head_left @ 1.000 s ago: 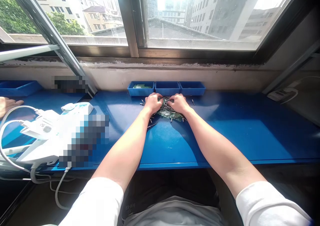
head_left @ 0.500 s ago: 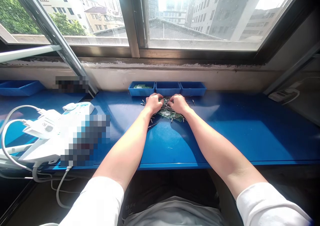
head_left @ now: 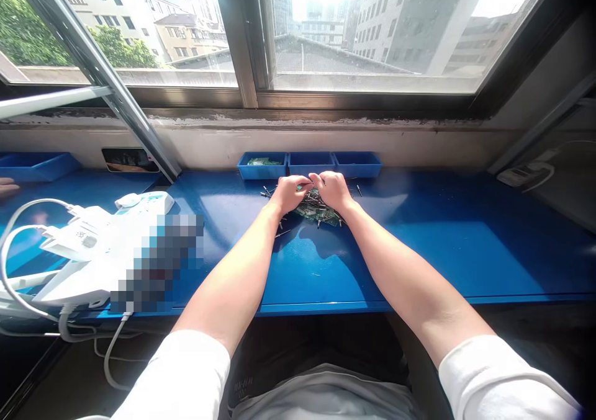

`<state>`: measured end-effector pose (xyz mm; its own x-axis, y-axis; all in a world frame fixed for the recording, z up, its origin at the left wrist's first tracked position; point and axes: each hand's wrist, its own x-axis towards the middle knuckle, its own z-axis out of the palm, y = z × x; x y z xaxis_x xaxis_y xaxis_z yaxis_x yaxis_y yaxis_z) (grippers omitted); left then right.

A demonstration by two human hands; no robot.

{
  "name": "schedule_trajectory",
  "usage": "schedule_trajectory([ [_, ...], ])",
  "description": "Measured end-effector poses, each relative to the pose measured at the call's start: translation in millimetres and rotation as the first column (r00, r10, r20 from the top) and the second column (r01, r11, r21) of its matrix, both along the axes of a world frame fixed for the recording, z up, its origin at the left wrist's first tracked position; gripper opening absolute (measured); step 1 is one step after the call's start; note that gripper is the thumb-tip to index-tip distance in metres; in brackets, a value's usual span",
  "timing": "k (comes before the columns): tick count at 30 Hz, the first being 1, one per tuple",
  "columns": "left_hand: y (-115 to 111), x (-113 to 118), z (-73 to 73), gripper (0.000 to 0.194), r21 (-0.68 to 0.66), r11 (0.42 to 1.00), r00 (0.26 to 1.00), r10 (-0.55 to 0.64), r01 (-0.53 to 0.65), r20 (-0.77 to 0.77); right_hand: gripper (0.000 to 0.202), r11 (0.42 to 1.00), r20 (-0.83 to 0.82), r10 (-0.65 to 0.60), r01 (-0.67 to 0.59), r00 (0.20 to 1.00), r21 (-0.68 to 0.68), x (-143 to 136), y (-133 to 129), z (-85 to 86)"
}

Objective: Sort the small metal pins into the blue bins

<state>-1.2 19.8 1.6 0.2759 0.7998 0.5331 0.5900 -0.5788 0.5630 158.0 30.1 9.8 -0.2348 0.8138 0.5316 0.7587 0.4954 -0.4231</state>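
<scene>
My left hand (head_left: 289,194) and my right hand (head_left: 331,190) are close together over a pile of thin metal rod-like pieces (head_left: 316,204). Flat green pieces (head_left: 331,219) lie among the rods, partly covered by them. The left thumb and forefinger are pinched, their tips near the right hand's fingers. The right hand is closed, its fingers curled. Whatever sits between the fingertips is too small to make out. A few loose rods lie around the pile, one pen-like piece (head_left: 282,233) nearer me.
Behind the pile stand three blue bins, the left bin (head_left: 262,171) holding green pieces. White power strips and plugs (head_left: 88,237) with cables crowd the left side. A phone (head_left: 130,159) leans at the back left. Another person's hand (head_left: 6,187) shows at the left edge.
Both hands have lifted slightly off the pile and come together, fingertips meeting. More of the pile shows beneath them. Another person's hand has appeared at the left edge.
</scene>
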Motion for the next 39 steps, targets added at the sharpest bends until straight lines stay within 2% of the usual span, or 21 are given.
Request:
schedule_trajectory([
  [4, 2, 0, -2.0, 0.023, -0.023, 1.0, 1.0, 0.015, -0.015, -0.012, 0.061, 0.998, -0.073, 0.047, -0.05, 0.996, -0.044, 1, -2, -0.9],
  [9, 1, -2, 0.0, 0.026, -0.007, 0.997, 0.996, 0.073, -0.073, -0.044, 0.044, 0.992, -0.284, 0.092, -0.114, 0.954, -0.06, 0, -11, 4.0],
  [15, -4, -1, 7.3, 0.028, -0.04, 0.99, 0.984, 0.133, -0.138, -0.114, 0.044, 0.975, -0.443, 0.129, -0.195, 0.887, -0.107, 0, -13, 8.0],
  [18, -5, 1, 8.3, 0.029, -0.033, 0.985, 0.979, 0.162, -0.167, -0.122, 0.042, 0.972, -0.489, 0.113, -0.197, 0.865, -0.124, 2, -10, 7.0],
  [21, -3, 0, 7.3, 0.039, -0.003, 0.971, 0.965, 0.238, -0.24, -0.113, 0.038, 0.986, -0.497, 0.063, -0.132, 0.865, -0.105, 6, -7, 6.2],
  [26, -1, -4, 4.3, 0.039, -0.026, 0.938, 0.926, 0.338, -0.347, -0.169, 0.029, 0.988, -0.398, -0.152, 0.122, 0.905, -0.099, 15, 1, 4.5],
  [30, 0, -5, 3.5, 0.037, -0.07, 0.929, 0.923, 0.349, -0.364, -0.165, 0.047, 0.956, -0.25, -0.29, 0.266, 0.924, -0.127, 24, 10, 2.2],
  [35, 0, -5, 3.0, 0.034, -0.097, 0.93, 0.925, 0.334, -0.354, -0.18, 0.065, 0.917, -0.145, -0.373, 0.34, 0.917, -0.208, 33, 18, -0.6],
  [39, 0, -5, 1.8, 0.032, -0.107, 0.935, 0.93, 0.314, -0.337, -0.191, 0.076, 0.915, -0.15, -0.355, 0.31, 0.923, -0.259, 36, 21, -2.8],
])
